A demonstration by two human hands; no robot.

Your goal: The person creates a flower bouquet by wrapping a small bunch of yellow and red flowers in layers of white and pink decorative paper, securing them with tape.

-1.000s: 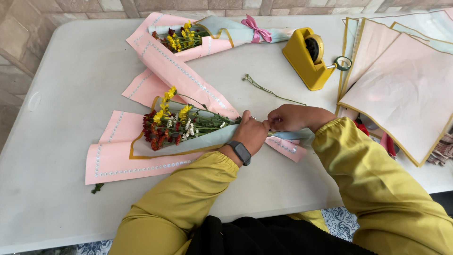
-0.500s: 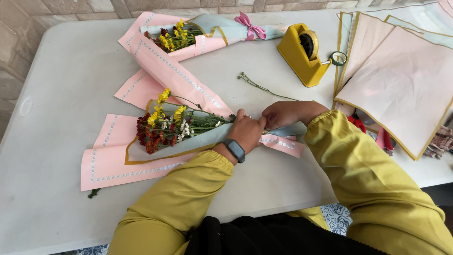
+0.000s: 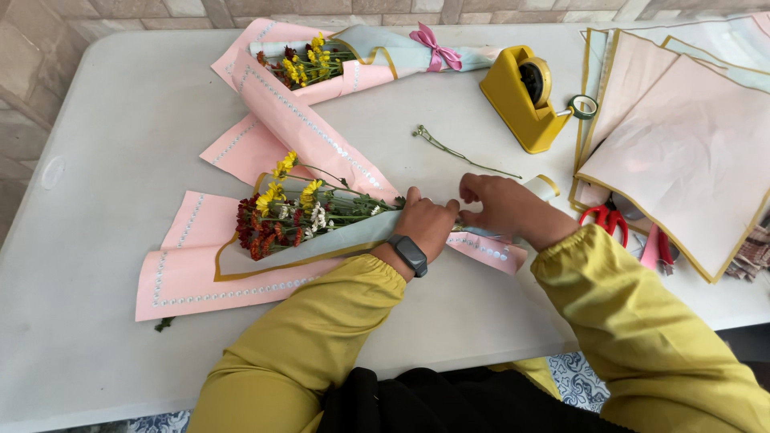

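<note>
Two hands gather a bouquet's wrap at the stems, mid-table.

On the white table (image 3: pixel 104 120), the bouquet (image 3: pixel 297 212) lies in pink wrapping paper (image 3: pixel 192 273). The left hand (image 3: pixel 425 224) closes firmly around the gathered neck; the right hand (image 3: pixel 501 207) pinches the paper just right of it, fingers curled, contents probably hidden. Keeping the neck tight suits this step. The yellow tape dispenser (image 3: pixel 525 100) stands far right.

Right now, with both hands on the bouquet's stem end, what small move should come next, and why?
Probably keep the left hand clamped on the gathered wrap of the bouquet while the right hand reaches to the yellow tape dispenser: the wrap looks loose and shows no tape.
</note>
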